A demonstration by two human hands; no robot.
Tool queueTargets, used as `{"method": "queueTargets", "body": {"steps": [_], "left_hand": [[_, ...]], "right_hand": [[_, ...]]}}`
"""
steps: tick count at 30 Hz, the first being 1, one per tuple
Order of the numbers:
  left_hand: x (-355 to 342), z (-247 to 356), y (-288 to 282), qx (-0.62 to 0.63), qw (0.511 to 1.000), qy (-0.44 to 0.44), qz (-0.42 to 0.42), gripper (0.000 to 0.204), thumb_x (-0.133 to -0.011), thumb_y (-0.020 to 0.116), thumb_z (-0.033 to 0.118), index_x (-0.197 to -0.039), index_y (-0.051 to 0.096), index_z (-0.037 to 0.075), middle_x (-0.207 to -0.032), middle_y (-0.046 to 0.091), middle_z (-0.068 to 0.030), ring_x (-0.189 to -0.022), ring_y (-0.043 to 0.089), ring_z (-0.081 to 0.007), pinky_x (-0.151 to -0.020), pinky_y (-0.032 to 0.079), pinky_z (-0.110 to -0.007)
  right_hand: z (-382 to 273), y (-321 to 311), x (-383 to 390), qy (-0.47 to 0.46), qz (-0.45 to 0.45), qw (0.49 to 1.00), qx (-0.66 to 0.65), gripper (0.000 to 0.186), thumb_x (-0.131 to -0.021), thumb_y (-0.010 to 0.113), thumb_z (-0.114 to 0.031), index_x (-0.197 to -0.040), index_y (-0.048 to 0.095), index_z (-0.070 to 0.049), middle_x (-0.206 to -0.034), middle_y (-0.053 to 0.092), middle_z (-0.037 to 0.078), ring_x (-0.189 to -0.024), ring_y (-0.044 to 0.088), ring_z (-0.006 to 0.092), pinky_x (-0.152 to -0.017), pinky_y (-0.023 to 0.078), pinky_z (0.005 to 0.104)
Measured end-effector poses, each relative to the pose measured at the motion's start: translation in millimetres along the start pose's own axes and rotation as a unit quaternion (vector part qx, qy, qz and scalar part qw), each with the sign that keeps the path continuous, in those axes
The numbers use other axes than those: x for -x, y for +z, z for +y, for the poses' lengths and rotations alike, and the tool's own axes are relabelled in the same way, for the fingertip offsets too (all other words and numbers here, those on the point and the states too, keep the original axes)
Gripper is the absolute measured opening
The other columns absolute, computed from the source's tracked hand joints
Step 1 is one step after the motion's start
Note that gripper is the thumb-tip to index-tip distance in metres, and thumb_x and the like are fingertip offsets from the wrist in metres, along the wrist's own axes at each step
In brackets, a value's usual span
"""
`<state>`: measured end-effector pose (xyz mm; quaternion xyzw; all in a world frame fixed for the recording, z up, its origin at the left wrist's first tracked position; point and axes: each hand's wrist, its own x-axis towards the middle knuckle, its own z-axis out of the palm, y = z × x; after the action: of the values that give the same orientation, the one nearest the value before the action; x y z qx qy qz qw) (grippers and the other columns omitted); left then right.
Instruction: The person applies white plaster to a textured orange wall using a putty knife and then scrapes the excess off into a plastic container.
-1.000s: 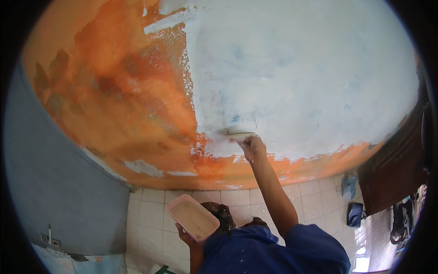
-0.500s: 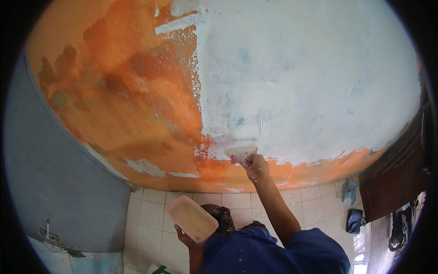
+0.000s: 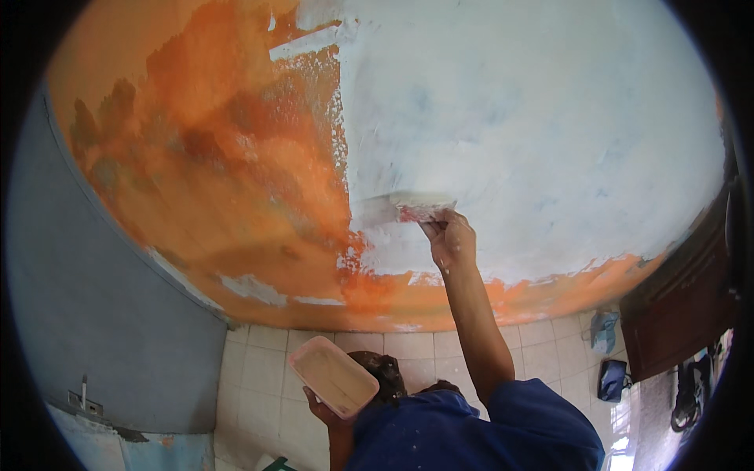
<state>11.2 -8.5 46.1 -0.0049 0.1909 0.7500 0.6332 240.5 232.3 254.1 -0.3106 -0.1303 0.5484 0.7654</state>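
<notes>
My right hand point(image 3: 449, 239) is closed on a wide, flat scraper point(image 3: 422, 206) smeared with white and red, held up against the white-coated part of the wall point(image 3: 526, 141), close to its border with the orange part point(image 3: 220, 157). White patches and streaks show on the orange along that border and low on the wall. Low in the view, my left hand point(image 3: 316, 406) grips a pink-rimmed plastic tub point(image 3: 334, 375) with a pale beige substance inside; part of the hand is hidden beneath the tub.
A grey side wall point(image 3: 118, 314) with a small socket plate point(image 3: 85, 403) is at left. Pale floor tiles point(image 3: 259, 392) run below the wall. At right are a dark wooden door point(image 3: 675, 306), a light blue bag point(image 3: 603, 332), a dark pouch point(image 3: 613, 381) and black items point(image 3: 691, 392) near a bright doorway.
My right hand and the scraper first moved down from about a second ago, then rose higher on the white part, slightly rightward. My left hand with the tub stays nearly still.
</notes>
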Motion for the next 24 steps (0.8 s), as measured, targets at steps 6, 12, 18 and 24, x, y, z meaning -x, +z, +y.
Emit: {"method": "queueTargets", "body": {"steps": [6,12,18,24], "left_hand": [[-3.9,6.0,-11.2,-0.024,0.998,0.018,-0.057,0.069,-0.089,0.041,0.059,-0.14,0.033,0.015,-0.139,0.039,-0.0125,-0.121,0.044,-0.0353,-0.097,0.039,-0.056],[-6.9,4.9,1.6,-0.027,0.998,0.01,-0.053,0.068,-0.09,0.04,0.059,-0.14,0.033,0.014,-0.138,0.04,-0.0137,-0.121,0.045,-0.035,-0.097,0.04,-0.055],[-12.7,-5.2,-8.9,-0.088,0.993,0.04,-0.063,0.068,-0.09,0.038,0.059,-0.14,0.033,0.014,-0.138,0.04,-0.0133,-0.12,0.045,-0.0347,-0.099,0.04,-0.053],[4.2,-4.6,17.9,-0.093,0.992,0.073,-0.035,0.063,-0.096,0.025,0.054,-0.137,0.031,0.007,-0.128,0.047,-0.0164,-0.109,0.055,-0.0341,-0.091,0.049,-0.049]], "right_hand": [[20.5,-66.5,37.0,0.059,0.062,0.996,0.012,0.01,-0.085,0.041,0.002,-0.083,0.051,0.005,-0.086,0.054,0.014,-0.081,0.059,0.0268,-0.084,0.054,0.0473],[41.7,-129.7,-44.2,0.067,0.032,0.997,0.014,0.011,-0.082,0.036,0.004,-0.083,0.045,0.011,-0.09,0.051,0.024,-0.09,0.056,0.043,-0.085,0.05,0.0609],[-35.2,-34.9,-77.1,0.058,0.017,0.998,0.035,0.014,-0.083,0.039,-0.002,-0.082,0.046,0.01,-0.093,0.056,0.03,-0.096,0.059,0.0406,-0.091,0.051,0.0506],[-74.3,12.8,20.2,-0.048,-0.06,0.995,0.059,0.02,-0.085,0.038,-0.001,-0.094,0.051,0.012,-0.097,0.059,0.023,-0.098,0.06,0.0333,-0.089,0.052,0.0384]]}}
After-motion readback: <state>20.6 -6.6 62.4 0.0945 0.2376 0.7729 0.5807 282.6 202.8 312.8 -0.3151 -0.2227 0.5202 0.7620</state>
